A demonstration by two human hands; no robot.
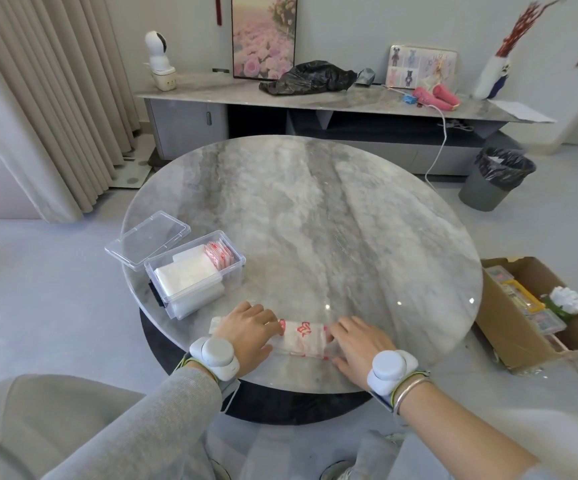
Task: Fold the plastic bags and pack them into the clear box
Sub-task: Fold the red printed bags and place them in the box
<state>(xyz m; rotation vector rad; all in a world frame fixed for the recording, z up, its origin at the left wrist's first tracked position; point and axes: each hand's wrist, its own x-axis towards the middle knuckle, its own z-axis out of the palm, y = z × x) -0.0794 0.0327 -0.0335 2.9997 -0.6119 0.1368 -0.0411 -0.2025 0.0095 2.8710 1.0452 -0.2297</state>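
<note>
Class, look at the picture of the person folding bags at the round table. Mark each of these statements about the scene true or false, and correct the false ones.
1. Both hands rest on a bag printed in red. True: the left hand and right hand press the bag flat on the table.
2. The clear box is closed. False: the box is open, and its lid lies beside it.
3. The box already holds folded bags. True.
4. The box stands to the right of the hands. False: it stands to the left, near the table edge.
5. A black bag lies on the round table. False: the black bag lies on the far sideboard.
</note>
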